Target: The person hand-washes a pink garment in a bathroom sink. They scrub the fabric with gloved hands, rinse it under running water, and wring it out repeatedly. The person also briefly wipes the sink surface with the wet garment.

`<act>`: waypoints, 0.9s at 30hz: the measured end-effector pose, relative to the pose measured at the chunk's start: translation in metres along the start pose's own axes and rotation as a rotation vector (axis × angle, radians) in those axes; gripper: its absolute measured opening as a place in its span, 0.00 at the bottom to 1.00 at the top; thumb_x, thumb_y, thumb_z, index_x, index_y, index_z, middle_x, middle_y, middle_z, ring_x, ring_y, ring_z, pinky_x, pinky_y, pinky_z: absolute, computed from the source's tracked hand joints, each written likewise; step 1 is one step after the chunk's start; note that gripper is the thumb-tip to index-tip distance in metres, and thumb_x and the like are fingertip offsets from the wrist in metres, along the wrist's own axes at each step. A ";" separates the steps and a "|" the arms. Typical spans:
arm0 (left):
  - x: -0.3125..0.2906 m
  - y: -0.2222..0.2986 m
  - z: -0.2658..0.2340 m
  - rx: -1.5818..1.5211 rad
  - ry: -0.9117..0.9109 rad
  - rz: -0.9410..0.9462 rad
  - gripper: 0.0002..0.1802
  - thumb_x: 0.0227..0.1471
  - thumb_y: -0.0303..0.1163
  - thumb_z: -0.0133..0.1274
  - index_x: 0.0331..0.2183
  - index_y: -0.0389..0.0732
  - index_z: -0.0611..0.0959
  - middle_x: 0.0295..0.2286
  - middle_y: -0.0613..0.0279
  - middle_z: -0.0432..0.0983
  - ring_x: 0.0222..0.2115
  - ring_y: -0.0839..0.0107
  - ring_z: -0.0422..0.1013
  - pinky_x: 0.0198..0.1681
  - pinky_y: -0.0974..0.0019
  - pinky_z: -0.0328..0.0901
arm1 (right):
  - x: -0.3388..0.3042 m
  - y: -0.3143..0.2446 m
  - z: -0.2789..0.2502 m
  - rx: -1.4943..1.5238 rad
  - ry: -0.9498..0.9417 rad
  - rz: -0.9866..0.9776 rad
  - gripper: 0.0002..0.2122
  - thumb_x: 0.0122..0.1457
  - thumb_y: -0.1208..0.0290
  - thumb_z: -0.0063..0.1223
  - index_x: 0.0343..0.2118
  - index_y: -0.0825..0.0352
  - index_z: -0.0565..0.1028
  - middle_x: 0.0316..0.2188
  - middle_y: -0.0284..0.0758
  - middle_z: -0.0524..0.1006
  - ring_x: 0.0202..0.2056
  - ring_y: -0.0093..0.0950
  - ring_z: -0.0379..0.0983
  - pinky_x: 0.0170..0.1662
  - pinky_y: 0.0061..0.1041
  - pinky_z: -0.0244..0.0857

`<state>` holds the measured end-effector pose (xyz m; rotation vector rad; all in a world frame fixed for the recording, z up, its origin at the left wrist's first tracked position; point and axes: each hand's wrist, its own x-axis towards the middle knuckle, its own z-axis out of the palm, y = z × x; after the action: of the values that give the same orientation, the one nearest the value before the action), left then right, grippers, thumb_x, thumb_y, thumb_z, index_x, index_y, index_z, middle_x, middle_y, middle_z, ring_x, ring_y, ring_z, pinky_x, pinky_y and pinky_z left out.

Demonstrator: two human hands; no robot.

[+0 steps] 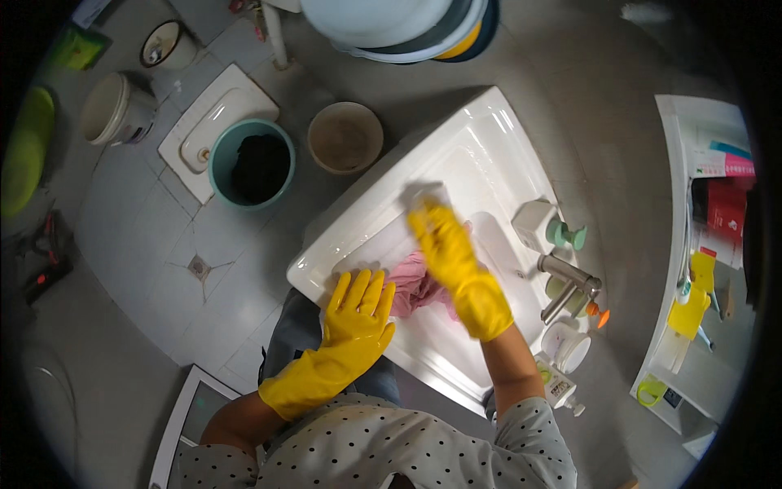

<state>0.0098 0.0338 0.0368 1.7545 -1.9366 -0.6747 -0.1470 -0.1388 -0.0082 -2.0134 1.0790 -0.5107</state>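
Observation:
Both my hands wear yellow rubber gloves over a white sink [489, 134]. My left hand [356, 314] lies at the sink's near left edge, palm down with its fingers stretched out, and its fingertips border a crumpled pink cloth [414, 285]. Over the washboard-like slope in the basin, my right hand [444, 243] is bent and smeared by motion. A pale, whitish object [430, 192] shows at its fingertips, too blurred to name. The right glove hides part of the cloth.
A metal faucet [570, 285] rises on the sink's right rim, among a white pump bottle [536, 226], a white jar [565, 345] and another bottle [556, 386]. Left stand a teal bucket [218, 175] with dark cloth and a beige bucket [345, 138]. An open cabinet [672, 155] hangs far right.

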 end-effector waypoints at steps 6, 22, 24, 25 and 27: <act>-0.031 0.000 0.032 0.196 -0.349 -0.054 0.40 0.54 0.50 0.50 0.59 0.31 0.68 0.62 0.43 0.57 0.63 0.43 0.50 0.68 0.43 0.37 | 0.006 -0.005 0.038 -0.179 -0.403 -0.367 0.13 0.53 0.76 0.53 0.42 0.66 0.78 0.42 0.45 0.78 0.44 0.46 0.74 0.50 0.39 0.68; 0.025 0.000 0.041 0.326 0.056 0.155 0.37 0.46 0.45 0.57 0.55 0.36 0.74 0.58 0.48 0.66 0.62 0.49 0.56 0.67 0.42 0.42 | 0.022 0.056 -0.021 -0.233 0.435 0.190 0.11 0.62 0.66 0.58 0.42 0.68 0.76 0.32 0.40 0.79 0.34 0.36 0.75 0.41 0.29 0.69; 0.025 -0.001 0.043 0.206 0.035 0.106 0.38 0.47 0.46 0.57 0.56 0.36 0.73 0.59 0.47 0.64 0.63 0.49 0.53 0.67 0.42 0.42 | 0.018 0.056 -0.020 0.236 0.444 0.523 0.10 0.62 0.66 0.58 0.42 0.66 0.75 0.30 0.33 0.77 0.31 0.27 0.72 0.39 0.24 0.68; 0.024 -0.008 0.051 0.220 0.015 0.072 0.38 0.47 0.46 0.58 0.56 0.36 0.73 0.60 0.47 0.63 0.64 0.49 0.52 0.67 0.42 0.41 | 0.013 0.042 -0.008 0.285 0.433 0.428 0.10 0.62 0.68 0.59 0.43 0.65 0.74 0.33 0.31 0.76 0.34 0.24 0.71 0.40 0.22 0.67; 0.026 -0.011 0.059 0.228 -0.046 0.027 0.41 0.48 0.47 0.58 0.59 0.36 0.70 0.62 0.48 0.58 0.66 0.51 0.47 0.68 0.44 0.38 | -0.010 0.025 0.007 0.154 0.017 0.094 0.10 0.63 0.74 0.53 0.46 0.65 0.72 0.41 0.33 0.77 0.41 0.24 0.73 0.46 0.22 0.68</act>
<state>-0.0207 0.0106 -0.0166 1.8553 -2.1363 -0.5048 -0.1610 -0.1357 -0.0323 -1.8184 1.1050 -0.5458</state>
